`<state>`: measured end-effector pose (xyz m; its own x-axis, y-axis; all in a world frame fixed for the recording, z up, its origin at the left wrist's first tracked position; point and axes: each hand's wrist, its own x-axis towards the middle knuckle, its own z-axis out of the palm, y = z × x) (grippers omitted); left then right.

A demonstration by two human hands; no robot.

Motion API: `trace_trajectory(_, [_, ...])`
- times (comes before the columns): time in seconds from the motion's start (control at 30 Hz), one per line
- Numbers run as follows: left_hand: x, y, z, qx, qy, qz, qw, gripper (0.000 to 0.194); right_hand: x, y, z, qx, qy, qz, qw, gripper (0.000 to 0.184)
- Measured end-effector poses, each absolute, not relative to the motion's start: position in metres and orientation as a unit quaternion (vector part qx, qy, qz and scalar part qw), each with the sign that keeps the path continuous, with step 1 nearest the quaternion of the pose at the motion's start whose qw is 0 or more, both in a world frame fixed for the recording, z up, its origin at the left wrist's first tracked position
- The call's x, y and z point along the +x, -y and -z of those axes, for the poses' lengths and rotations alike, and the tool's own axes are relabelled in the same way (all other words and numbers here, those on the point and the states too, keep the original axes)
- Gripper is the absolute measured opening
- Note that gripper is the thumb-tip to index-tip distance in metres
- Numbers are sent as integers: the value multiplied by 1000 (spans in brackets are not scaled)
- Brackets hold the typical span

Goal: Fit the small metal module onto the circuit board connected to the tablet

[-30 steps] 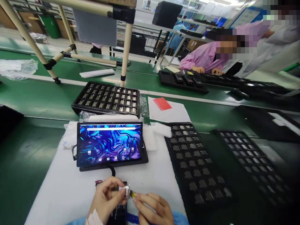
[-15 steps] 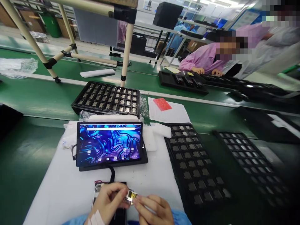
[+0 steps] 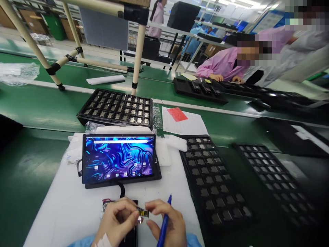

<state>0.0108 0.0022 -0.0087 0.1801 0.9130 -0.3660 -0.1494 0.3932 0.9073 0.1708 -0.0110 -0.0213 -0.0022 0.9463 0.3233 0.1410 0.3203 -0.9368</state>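
Observation:
At the bottom edge my left hand (image 3: 117,221) and my right hand (image 3: 168,223) pinch a small gold and silver part (image 3: 142,213) between their fingertips. A blue pen (image 3: 163,223) lies gripped across my right palm, tip pointing up. Under my left hand sits a black circuit board (image 3: 128,236), joined by a black cable (image 3: 121,189) to a lit tablet (image 3: 118,159) standing on a white foam mat (image 3: 72,206).
Black trays of small parts lie behind the tablet (image 3: 117,109) and to its right (image 3: 213,178), (image 3: 275,176). A paper with a red patch (image 3: 181,120) lies between them. Pipe frame legs (image 3: 137,55) stand beyond. People in pink coats (image 3: 226,61) work across the green belt.
My right hand turned so the blue pen now shows upright in it. The small part stays pinched between both hands, shifted slightly. A person walked into view far behind.

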Motion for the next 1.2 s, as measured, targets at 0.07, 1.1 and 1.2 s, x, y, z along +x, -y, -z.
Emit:
trace_trajectory(0.07, [10, -2, 8, 395, -505, -392, 660, 41, 167, 13, 25, -476, 532, -437, 547, 19])
trace_trajectory(1.1, [17, 0, 2, 242, -505, -458, 691, 43, 163, 13, 13, -525, 385, -529, 544, 20])
trace_trajectory(1.2, [15, 1, 4, 278, -527, -469, 652, 35, 161, 12, 10, -525, 374, -530, 551, 21])
